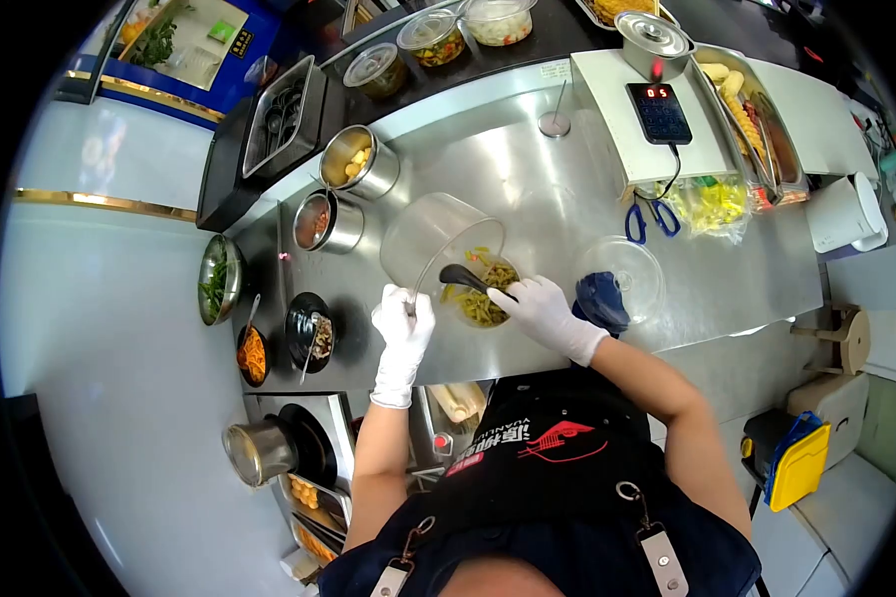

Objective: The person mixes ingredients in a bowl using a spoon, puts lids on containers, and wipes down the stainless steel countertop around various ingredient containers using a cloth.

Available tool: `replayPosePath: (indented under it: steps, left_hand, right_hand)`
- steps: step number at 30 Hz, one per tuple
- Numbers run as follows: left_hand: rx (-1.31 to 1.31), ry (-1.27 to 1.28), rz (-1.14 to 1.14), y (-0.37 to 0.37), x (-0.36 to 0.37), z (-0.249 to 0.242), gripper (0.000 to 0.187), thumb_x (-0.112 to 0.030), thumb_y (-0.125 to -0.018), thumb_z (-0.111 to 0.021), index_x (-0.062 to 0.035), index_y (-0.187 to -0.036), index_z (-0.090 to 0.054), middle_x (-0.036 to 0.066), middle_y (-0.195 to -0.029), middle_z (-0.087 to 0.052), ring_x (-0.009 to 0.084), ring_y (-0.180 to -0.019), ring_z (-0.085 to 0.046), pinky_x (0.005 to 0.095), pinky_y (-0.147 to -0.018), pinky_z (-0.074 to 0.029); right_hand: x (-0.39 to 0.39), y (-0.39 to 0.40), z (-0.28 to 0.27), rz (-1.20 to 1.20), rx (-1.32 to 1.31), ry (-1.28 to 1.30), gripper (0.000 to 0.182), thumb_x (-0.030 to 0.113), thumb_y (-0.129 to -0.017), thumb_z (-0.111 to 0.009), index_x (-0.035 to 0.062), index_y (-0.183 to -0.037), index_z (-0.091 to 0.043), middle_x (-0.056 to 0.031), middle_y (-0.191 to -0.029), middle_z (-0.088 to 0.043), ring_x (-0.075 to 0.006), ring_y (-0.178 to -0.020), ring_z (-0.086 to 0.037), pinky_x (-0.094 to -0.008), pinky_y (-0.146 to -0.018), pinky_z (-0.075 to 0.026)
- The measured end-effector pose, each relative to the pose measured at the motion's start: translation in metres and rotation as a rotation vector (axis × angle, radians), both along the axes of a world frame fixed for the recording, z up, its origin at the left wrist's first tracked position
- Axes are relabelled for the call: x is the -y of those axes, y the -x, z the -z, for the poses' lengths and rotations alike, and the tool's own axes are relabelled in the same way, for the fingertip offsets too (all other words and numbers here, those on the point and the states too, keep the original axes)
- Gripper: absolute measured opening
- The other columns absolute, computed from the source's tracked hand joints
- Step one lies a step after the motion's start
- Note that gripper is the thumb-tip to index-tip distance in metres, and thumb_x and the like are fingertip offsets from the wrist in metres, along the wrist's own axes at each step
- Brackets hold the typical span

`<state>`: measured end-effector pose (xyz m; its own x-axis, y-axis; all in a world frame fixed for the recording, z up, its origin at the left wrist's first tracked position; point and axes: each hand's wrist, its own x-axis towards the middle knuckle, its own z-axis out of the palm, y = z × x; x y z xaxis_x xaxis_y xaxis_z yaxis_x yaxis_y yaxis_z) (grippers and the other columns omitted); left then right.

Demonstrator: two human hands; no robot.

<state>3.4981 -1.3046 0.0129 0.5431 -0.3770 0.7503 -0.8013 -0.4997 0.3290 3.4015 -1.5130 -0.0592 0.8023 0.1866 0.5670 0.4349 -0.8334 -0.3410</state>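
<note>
My left hand (404, 323), in a white glove, is closed on the rim of a large clear plastic tub (423, 234), which is tilted with its mouth toward me. My right hand (546, 313), also gloved, grips a black spoon (460, 277). The spoon's head is at the tub's lower rim, over chopped green vegetables (483, 308) in a clear round container below. Bits of green also show inside the tub's mouth. To the right of my right hand lie a clear round lid (645, 284) and a dark blue cloth (601, 301).
Metal pots (373, 179) and a black bowl (311, 333) with a spoon stand left on the steel counter (528, 219). Blue-handled scissors (652, 219) and a yellow bag (712, 206) lie at the right. Behind are a digital timer or scale display (659, 114) and lidded tubs (376, 70).
</note>
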Motion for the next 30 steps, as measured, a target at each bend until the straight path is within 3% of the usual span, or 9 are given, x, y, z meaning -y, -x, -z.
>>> replayPosePath:
  steps: [12,22,27,30]
  left_hand:
    - [-0.063,0.012,0.03,-0.001,0.0,-0.005,0.024,0.011,-0.071,-0.059,-0.0063,-0.074,-0.042,0.002,-0.056,-0.044,0.0118,-0.041,-0.039,0.0252,-0.04,-0.034]
    - [-0.064,-0.001,-0.026,-0.008,-0.016,-0.002,0.023,0.009,-0.07,-0.06,-0.0069,-0.075,-0.044,0.003,-0.056,-0.043,0.014,-0.04,-0.039,0.0265,-0.04,-0.034]
    - [-0.074,0.023,0.003,-0.006,-0.01,-0.008,0.023,0.011,-0.072,-0.058,-0.0058,-0.074,-0.042,0.001,-0.055,-0.042,0.011,-0.042,-0.035,0.0243,-0.042,-0.032]
    - [-0.051,0.017,0.007,-0.01,-0.012,-0.006,0.024,0.009,-0.069,-0.061,-0.0069,-0.076,-0.044,0.004,-0.056,-0.043,0.0158,-0.039,-0.041,0.0276,-0.039,-0.035]
  right_hand:
    - [0.014,-0.029,-0.024,0.072,0.1,0.127,0.034,0.013,-0.074,-0.058,0.0104,-0.109,-0.059,-0.0018,-0.072,-0.051,-0.0185,-0.065,-0.054,-0.0319,-0.059,-0.043]
    - [0.039,0.029,-0.015,-0.026,0.005,0.086,0.042,0.011,-0.072,-0.058,0.0098,-0.114,-0.058,-0.0031,-0.078,-0.052,-0.0198,-0.068,-0.054,-0.0325,-0.06,-0.043]
    - [0.032,-0.003,-0.018,0.109,0.008,0.053,0.045,0.007,-0.069,-0.058,0.0109,-0.114,-0.06,-0.0042,-0.078,-0.054,-0.0214,-0.068,-0.055,-0.0333,-0.063,-0.044]
    - [0.033,0.007,-0.008,0.045,-0.008,0.05,0.045,0.006,-0.069,-0.057,0.011,-0.114,-0.06,-0.0041,-0.077,-0.054,-0.0212,-0.068,-0.055,-0.0333,-0.062,-0.044]
